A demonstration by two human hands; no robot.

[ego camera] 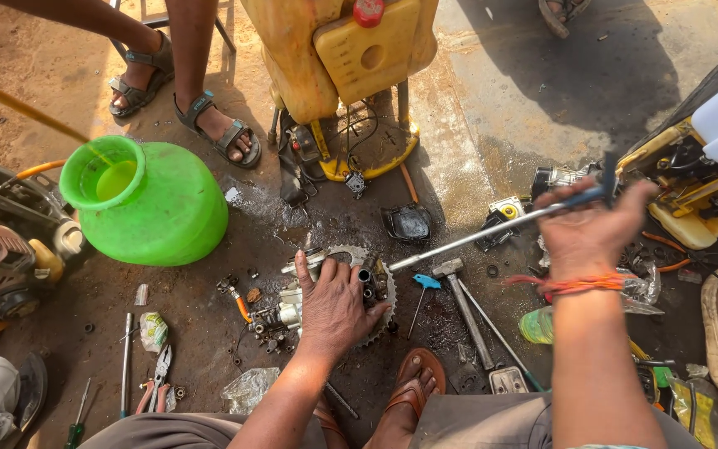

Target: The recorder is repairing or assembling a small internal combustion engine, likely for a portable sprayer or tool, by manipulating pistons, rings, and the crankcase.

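Note:
My left hand (334,306) presses down flat on a small metal engine block (326,291) with a toothed round plate, lying on the oily ground in front of me. My right hand (587,233), with orange thread around the wrist, grips the handle end of a long metal wrench (475,239). The wrench's shaft slants down to the left and its tip meets the engine beside my left hand. My sandalled foot (413,387) rests just below the engine.
A green plastic pot (155,204) stands at left, a yellow sprayer tank (351,50) ahead. A hammer (463,303), pliers (155,382), screwdrivers and small parts lie around. Another person's sandalled feet (209,125) stand at the back left. More machine parts (683,191) sit at right.

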